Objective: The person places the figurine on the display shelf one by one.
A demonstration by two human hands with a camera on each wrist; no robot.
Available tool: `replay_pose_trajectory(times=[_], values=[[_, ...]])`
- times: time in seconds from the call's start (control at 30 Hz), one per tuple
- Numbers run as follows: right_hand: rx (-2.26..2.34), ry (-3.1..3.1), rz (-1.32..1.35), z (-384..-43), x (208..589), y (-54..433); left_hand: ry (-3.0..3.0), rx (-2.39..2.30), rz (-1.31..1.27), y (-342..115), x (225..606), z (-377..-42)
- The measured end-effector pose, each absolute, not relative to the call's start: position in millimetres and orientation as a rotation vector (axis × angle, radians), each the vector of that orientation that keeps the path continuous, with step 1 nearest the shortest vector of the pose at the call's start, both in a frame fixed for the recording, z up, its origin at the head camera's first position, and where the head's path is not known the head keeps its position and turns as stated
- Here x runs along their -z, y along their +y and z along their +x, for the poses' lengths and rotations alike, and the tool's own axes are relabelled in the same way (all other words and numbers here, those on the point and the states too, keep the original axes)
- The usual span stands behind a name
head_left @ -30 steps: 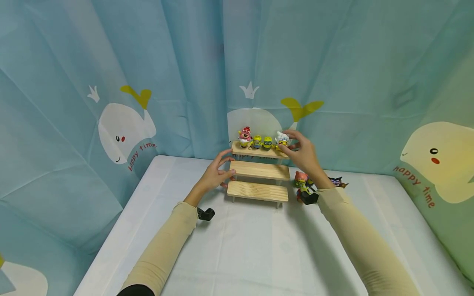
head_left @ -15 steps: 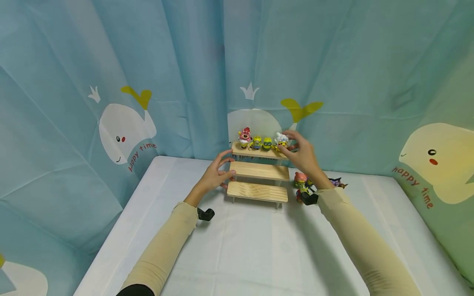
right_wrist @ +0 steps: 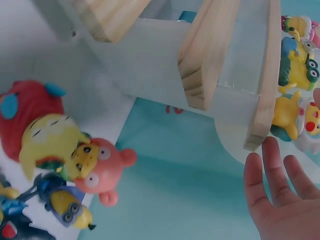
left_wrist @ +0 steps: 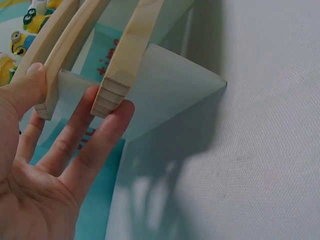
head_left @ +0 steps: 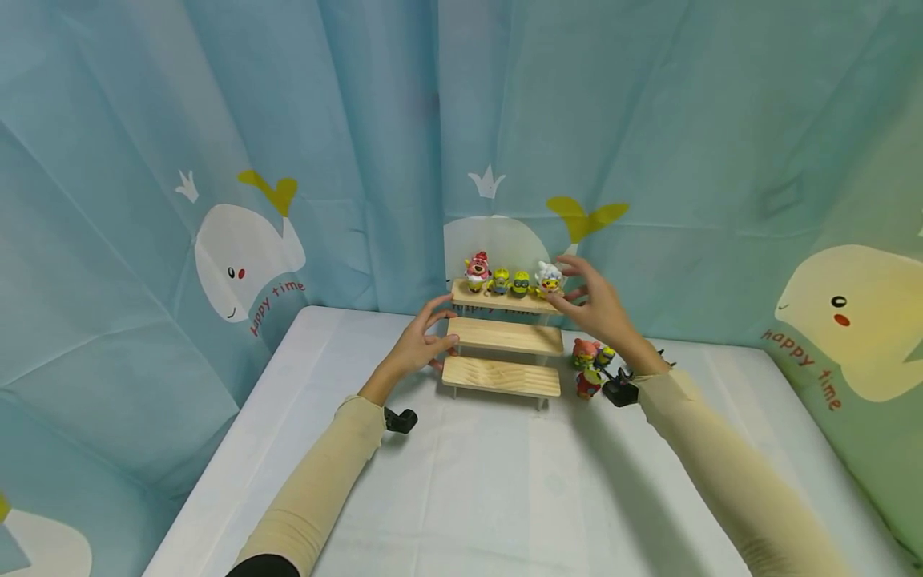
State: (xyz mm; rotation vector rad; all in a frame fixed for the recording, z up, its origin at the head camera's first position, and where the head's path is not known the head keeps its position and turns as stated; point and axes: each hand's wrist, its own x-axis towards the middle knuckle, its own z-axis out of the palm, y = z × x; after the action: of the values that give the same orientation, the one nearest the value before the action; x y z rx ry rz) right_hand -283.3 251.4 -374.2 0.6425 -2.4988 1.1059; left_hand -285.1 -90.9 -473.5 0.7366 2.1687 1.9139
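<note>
A three-tier wooden display stand (head_left: 505,335) stands at the back of the table. My left hand (head_left: 421,343) holds its left end, thumb on one board's end and fingers against the others in the left wrist view. On the top tier, a yellow figurine with a fluffy white hat (head_left: 550,276) stands at the right end. My right hand (head_left: 597,306) is just right of it, fingers spread; in the right wrist view the fingertips (right_wrist: 270,148) lie by the board's end. Left of that figurine are two minion figurines (head_left: 501,280) and a pink bear figurine (head_left: 477,272).
Right of the stand, several more figurines stand close together on the white table (head_left: 469,481), among them a red-bodied one (head_left: 588,385) and a pink one (head_left: 586,353). A blue curtain (head_left: 389,160) hangs right behind the stand.
My right hand has loosened from the white-hatted figurine and shifted slightly right, its fingers wider apart. The figurine stays on the top tier. My left hand has kept its place.
</note>
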Motion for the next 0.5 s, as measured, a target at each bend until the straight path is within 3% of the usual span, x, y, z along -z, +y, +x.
replay_pose_trajectory(times=[0.5], values=[[-1.104, -2.538, 0.676, -249.6, 373.2, 277.5, 2.153, -1.919, 0.730, -92.0, 474.8, -287.1]])
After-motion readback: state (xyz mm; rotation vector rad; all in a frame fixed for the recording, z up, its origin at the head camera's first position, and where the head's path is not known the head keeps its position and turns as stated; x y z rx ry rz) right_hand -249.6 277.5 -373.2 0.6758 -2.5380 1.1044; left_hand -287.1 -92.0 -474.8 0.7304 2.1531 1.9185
